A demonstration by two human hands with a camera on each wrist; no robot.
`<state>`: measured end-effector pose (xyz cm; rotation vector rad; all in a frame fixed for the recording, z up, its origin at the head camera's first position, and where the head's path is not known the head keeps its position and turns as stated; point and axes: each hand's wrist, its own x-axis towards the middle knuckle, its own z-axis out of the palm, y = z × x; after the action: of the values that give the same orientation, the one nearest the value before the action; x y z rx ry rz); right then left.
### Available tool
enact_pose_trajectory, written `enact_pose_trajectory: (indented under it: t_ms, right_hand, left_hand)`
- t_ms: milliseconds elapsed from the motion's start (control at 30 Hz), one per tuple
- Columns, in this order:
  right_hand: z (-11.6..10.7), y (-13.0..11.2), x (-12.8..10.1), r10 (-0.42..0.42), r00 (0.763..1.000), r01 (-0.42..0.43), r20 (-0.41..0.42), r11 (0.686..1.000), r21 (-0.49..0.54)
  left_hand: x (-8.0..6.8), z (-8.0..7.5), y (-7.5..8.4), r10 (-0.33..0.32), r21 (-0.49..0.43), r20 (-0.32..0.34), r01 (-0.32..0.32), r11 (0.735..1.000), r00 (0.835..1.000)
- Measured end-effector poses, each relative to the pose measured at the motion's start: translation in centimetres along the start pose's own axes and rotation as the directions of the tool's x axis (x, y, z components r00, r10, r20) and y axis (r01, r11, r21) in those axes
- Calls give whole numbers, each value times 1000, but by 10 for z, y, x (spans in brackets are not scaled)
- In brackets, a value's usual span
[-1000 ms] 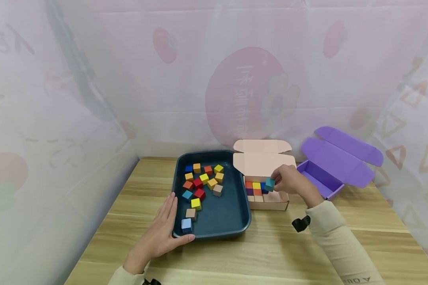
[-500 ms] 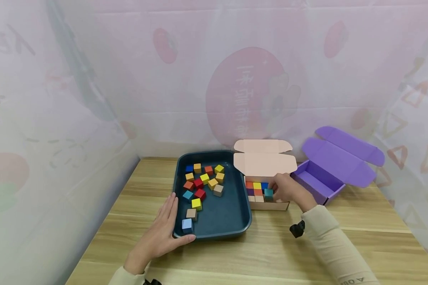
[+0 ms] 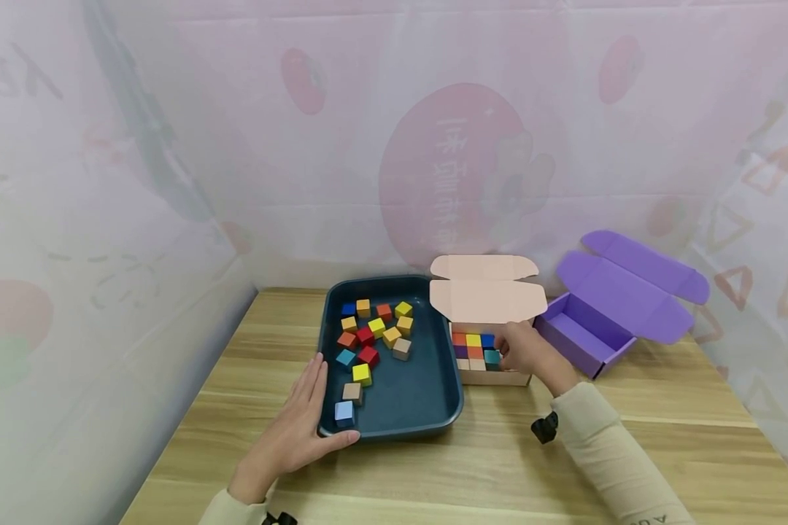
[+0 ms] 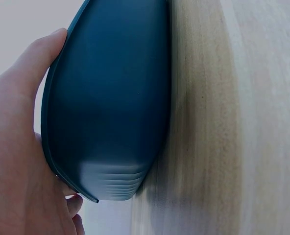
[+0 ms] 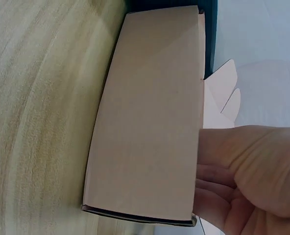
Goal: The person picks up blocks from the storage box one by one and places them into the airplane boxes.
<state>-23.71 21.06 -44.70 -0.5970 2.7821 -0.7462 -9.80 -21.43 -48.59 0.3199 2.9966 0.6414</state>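
A dark teal tray (image 3: 394, 436) holds several coloured cubes, among them a light blue cube (image 3: 344, 413) at its near left corner. My left hand (image 3: 298, 426) rests flat against that corner, fingers along the left wall and thumb on the front rim; the left wrist view shows the palm (image 4: 12, 147) against the tray's wall (image 4: 110, 98). My right hand (image 3: 524, 350) reaches into the pink cardboard box (image 3: 492, 378) and pinches a teal cube (image 3: 492, 357), set low beside the cubes packed there. The right wrist view shows only the box's outer wall (image 5: 150, 112) and my right hand's palm (image 5: 243, 171).
The pink box's lid (image 3: 486, 295) stands open behind it. An open purple box (image 3: 584, 343) lies to the right, close to my right hand. All sit on a wooden table (image 3: 499, 459) enclosed by pale printed curtains.
My right hand has lowered the teal cube from above the pink box down into it, next to the packed cubes. The left hand has stayed on the tray.
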Motion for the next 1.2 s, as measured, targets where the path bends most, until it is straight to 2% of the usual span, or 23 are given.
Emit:
enact_pose_trajectory:
  t_ms: [67, 167, 400, 500, 667, 833, 1200]
  right_hand:
    - [-1, -2, -2, -8, 999, 5, -32, 997, -71]
    - [-1, -3, -3, -21, 997, 13, -68, 994, -109]
    - [3, -2, 0, 9, 996, -12, -87, 999, -39]
    - [5, -2, -1, -5, 992, -1, -127, 999, -53]
    - [1, -7, -2, 7, 993, -18, -120, 996, -89]
    - [-12, -26, -1, 2, 992, -10, -126, 998, -65]
    - [-31, -86, 16, -106, 990, 100, -95, 993, -65]
  left_hand:
    - [0, 0, 0, -1, -2, 2, 1, 1000, 1000]
    - [0, 0, 0, -1, -7, 0, 1, 1000, 1000]
    - [0, 1, 0, -2, 4, 2, 2, 1000, 1000]
    - [0, 1, 0, -5, 4, 4, 5, 1000, 1000]
    - [0, 1, -1, -6, 2, -1, 6, 1000, 1000]
    - [0, 2, -2, -2, 0, -6, 2, 1000, 1000]
    - [1, 2, -2, 2, 5, -9, -2, 1000, 1000]
